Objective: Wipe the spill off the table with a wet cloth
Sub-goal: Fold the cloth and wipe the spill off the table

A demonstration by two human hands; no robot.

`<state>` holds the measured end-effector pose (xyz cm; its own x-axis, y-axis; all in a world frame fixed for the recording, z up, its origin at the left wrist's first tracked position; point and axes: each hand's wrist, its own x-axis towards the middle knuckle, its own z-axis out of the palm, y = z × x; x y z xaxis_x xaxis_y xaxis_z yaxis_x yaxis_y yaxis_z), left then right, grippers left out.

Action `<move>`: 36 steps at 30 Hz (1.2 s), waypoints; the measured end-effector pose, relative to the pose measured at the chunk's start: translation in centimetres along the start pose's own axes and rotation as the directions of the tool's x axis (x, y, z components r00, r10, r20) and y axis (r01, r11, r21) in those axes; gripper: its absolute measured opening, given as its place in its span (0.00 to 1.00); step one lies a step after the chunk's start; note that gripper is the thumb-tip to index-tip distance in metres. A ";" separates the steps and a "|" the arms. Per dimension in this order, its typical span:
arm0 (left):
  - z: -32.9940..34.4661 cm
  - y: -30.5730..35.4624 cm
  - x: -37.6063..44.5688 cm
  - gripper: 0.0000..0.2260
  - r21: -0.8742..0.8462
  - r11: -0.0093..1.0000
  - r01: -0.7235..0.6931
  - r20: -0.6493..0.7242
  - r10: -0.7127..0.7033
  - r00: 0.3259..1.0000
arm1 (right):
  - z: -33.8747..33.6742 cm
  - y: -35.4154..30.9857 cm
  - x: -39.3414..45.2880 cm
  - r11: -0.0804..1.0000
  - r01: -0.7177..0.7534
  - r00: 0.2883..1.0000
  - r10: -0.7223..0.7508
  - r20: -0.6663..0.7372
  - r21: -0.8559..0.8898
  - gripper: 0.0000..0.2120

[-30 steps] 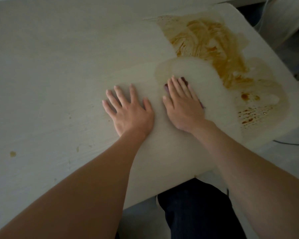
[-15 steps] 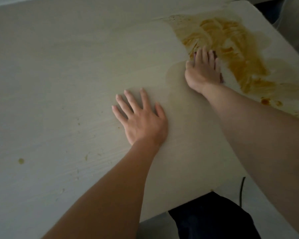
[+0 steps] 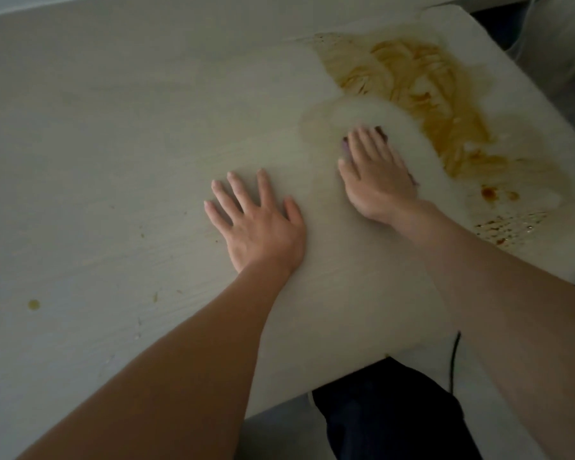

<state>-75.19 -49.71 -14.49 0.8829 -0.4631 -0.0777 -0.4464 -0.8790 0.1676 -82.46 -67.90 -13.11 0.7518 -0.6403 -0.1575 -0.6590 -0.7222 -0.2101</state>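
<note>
A brown-orange spill (image 3: 435,104) is smeared across the far right part of the pale wooden table (image 3: 113,144). My right hand (image 3: 375,175) lies flat with straight fingers on a dark purple cloth (image 3: 345,147), of which only small edges show around the fingers and palm. The hand sits at the near left edge of the spill, on a paler wiped patch. My left hand (image 3: 258,224) rests flat on the table, fingers spread, just left of my right hand. Brown drops (image 3: 490,193) and speckles (image 3: 505,227) lie to the right of my right wrist.
A small yellowish spot (image 3: 34,304) sits on the table at the near left. The table's near edge runs diagonally under my forearms, and its right edge drops off beyond the spill. A dark cable (image 3: 453,363) hangs below the edge, beside my dark trouser leg (image 3: 389,413).
My right hand pushed the cloth away into the spill, then pulled it back toward me, leaving a paler wiped arc. My left hand stayed flat in place.
</note>
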 end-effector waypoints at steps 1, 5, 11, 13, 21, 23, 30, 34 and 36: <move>0.1 0.0 0.0 0.31 -0.001 1.000 -0.006 0.001 0.006 1.000 | -0.4 1.2 0.2 0.999 -0.038 0.999 0.038 0.005 0.001 0.32; 0.2 0.1 0.0 0.31 0.009 1.000 -0.002 -0.002 0.002 1.000 | -1.1 2.1 3.3 0.987 -0.162 0.987 0.162 -0.007 0.004 0.34; 0.2 0.3 -0.1 0.31 -0.002 1.000 0.009 -0.012 -0.009 1.000 | -2.1 -0.8 10.1 0.979 -0.199 0.980 0.200 -0.013 0.040 0.35; 0.2 0.4 -0.2 0.31 -0.007 1.000 0.003 -0.008 -0.003 1.000 | -2.0 -2.8 11.2 0.985 -0.169 0.985 0.170 -0.013 0.032 0.36; 0.1 0.1 0.1 0.31 -0.005 1.000 -0.006 -0.002 0.006 1.000 | 0.3 -7.0 5.9 0.987 0.157 0.988 -0.156 0.016 -0.038 0.36; 0.0 0.2 0.1 0.31 -0.006 1.000 -0.005 0.002 0.005 1.000 | 0.2 -4.5 3.9 0.988 0.144 0.989 -0.143 0.023 -0.061 0.35; 0.2 0.2 0.1 0.31 -0.010 1.000 0.005 -0.008 -0.005 1.000 | -1.1 0.9 5.7 0.990 -0.126 0.992 0.125 -0.014 -0.065 0.41; 0.1 0.3 -0.1 0.30 -0.014 1.000 -0.013 -0.017 0.013 1.000 | -1.9 -0.1 9.5 0.984 -0.179 0.984 0.180 -0.009 0.004 0.44; 0.3 0.2 0.0 0.30 -0.008 1.000 -0.006 -0.030 0.005 1.000 | -2.0 -1.3 11.3 0.983 -0.179 0.984 0.179 -0.008 0.045 0.43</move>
<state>-75.33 -49.94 -14.75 0.8843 -0.4644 -0.0476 -0.4503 -0.8754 0.1757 -73.14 -74.75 -12.69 0.6215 -0.7612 -0.1853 -0.7811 -0.5838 -0.2215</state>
